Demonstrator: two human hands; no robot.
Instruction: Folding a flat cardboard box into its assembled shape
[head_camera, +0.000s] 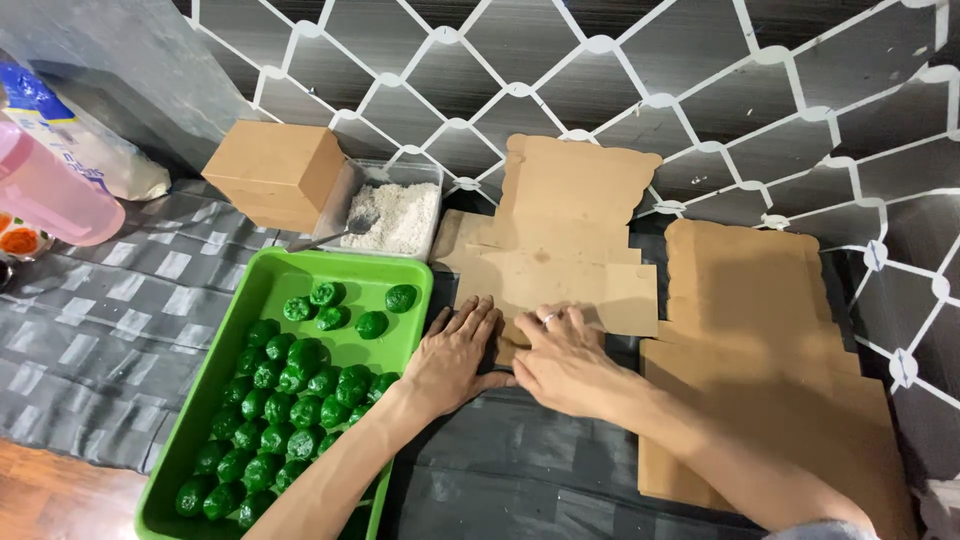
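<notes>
Left hand: the left hand (455, 355) is laid flat, palm down, fingers spread and gripping nothing, pressed onto the near edge of the flat cardboard box blank (560, 245).
Right hand: the right hand (562, 362) is likewise pressed open on the same edge, just beside the left; a ring is seen on one finger, and nothing is held.
Box blank: it is spread unfolded on the dark tabletop, between the green tray (262, 290) and a stack of further flat cardboard blanks (760, 340).
Green tray: it is filled with dark green round sweets (290, 400), packed at the near end and scattered at the far end.
Behind the tray: a clear tub of white powder (400, 215) with a metal spoon (335, 235) resting in it, and a folded brown box (275, 170) beside it.
Far left: a pink bottle (50, 195) is partly seen.
</notes>
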